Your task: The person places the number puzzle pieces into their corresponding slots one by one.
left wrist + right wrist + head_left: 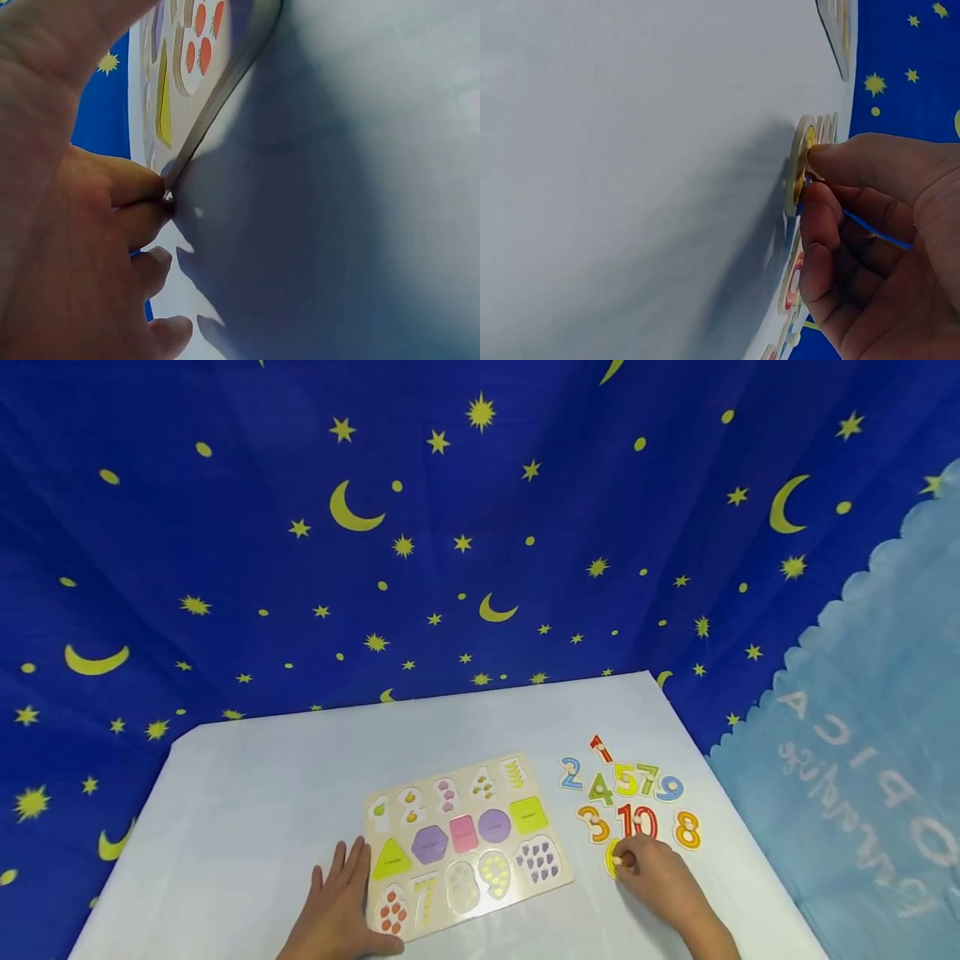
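Observation:
A wooden puzzle board (pixel 431 871) lies flat on the table, with fruit pictures in its recesses and coloured shapes across its middle. My left hand (pixel 337 902) rests at the board's left edge, fingers extended and thumb near the lower left corner. In the left wrist view, fingertips touch the board's edge. To the right of the board, my right hand (pixel 663 877) pinches a yellow number piece (pixel 611 860) between thumb and index finger. The right wrist view shows this yellow number piece (pixel 793 180) tilted on edge; the fingers partly cover it, so its digit is unclear.
Several knobbed number pieces lie beyond the right hand, among them a red 10 (pixel 628 818), an orange 8 (pixel 687 831), an orange 3 (pixel 595 825) and a blue 2 (pixel 572 773). A blue star-patterned cloth (pixel 420 610) hangs behind the white table (pixel 262 793).

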Motion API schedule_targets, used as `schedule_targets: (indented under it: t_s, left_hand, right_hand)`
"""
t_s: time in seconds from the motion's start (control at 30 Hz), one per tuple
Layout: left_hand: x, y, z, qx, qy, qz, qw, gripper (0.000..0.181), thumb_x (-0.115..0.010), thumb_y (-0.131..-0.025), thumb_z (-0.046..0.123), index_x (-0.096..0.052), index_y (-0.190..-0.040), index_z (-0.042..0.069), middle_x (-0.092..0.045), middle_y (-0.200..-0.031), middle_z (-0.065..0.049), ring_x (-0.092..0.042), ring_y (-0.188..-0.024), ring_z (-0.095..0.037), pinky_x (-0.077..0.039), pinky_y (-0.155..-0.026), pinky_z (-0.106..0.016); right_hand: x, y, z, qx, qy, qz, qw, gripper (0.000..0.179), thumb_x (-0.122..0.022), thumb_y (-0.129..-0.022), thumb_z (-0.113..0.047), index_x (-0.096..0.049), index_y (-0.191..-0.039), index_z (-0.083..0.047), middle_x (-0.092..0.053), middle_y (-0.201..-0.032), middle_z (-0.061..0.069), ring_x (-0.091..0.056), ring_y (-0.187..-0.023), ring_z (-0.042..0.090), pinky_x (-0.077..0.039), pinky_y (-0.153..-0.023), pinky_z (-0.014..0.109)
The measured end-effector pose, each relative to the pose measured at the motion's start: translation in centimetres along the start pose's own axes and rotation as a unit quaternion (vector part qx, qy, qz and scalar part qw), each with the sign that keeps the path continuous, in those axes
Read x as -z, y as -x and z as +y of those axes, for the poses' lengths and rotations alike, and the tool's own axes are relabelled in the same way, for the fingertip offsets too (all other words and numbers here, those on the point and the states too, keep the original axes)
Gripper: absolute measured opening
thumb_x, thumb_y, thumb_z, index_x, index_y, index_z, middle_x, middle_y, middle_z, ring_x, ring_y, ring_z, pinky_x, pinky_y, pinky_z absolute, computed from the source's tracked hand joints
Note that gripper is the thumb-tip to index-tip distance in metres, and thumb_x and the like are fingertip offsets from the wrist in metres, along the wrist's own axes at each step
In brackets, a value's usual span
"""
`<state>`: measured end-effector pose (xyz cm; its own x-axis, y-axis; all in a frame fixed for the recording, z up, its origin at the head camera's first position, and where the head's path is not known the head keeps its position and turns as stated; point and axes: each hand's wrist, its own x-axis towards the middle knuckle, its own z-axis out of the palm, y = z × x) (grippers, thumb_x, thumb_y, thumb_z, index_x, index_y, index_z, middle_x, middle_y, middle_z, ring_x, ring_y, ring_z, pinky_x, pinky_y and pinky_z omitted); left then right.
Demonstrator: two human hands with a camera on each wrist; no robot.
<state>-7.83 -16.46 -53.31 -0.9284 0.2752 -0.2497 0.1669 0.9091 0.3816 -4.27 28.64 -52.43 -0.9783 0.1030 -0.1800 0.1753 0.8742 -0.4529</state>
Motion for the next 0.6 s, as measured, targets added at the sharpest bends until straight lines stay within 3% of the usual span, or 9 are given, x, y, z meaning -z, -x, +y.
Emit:
schedule_targets:
  t_s: [0.2,0.37,0.6]
  left_hand:
    - [0.0,-0.6,0.4,-0.015,-0.003,0.019,0.9997,0.149,-0.074,-0.037,0.082,-0.025,-0.149,-0.003,-0.018,-0.157,-0.018,-0.007,-0.143,-0.041,-0.009,-0.107,-0.066]
    - [-0.1,-1.0,0.6,-0.019,0.003,0.012,0.9997,0.149,-0.076,-0.038,0.081,-0.023,-0.150,-0.002,-0.016,-0.157,-0.018,-0.004,-0.143,-0.040,-0.008,-0.107,-0.065]
    - [-0.3,-1.0,0.4,-0.006,0.018,0.010,0.9998,0.152,-0.077,-0.037,0.079,-0.019,-0.151,-0.003,-0.014,-0.157,-0.020,-0.003,-0.143,-0.041,-0.006,-0.106,-0.067]
  right_hand:
    - [0.0,0.2,0.1,-0.008,-0.002,0.022,0.9997,0.019,-0.078,-0.072,-0.010,-0.071,-0.089,-0.009,-0.058,-0.074,-0.006,-0.051,-0.066,0.012,-0.047,-0.065,0.033]
    - [0.0,0.3,0.3,-0.002,-0.006,0.028,0.9996,0.017,-0.077,-0.072,-0.010,-0.071,-0.088,-0.008,-0.057,-0.072,-0.005,-0.050,-0.065,0.011,-0.047,-0.064,0.033]
    - [0.1,0.0,-0.7,0.021,-0.020,0.070,0.9971,0.013,-0.075,-0.070,-0.009,-0.071,-0.083,-0.009,-0.055,-0.069,-0.006,-0.049,-0.064,0.011,-0.044,-0.061,0.032]
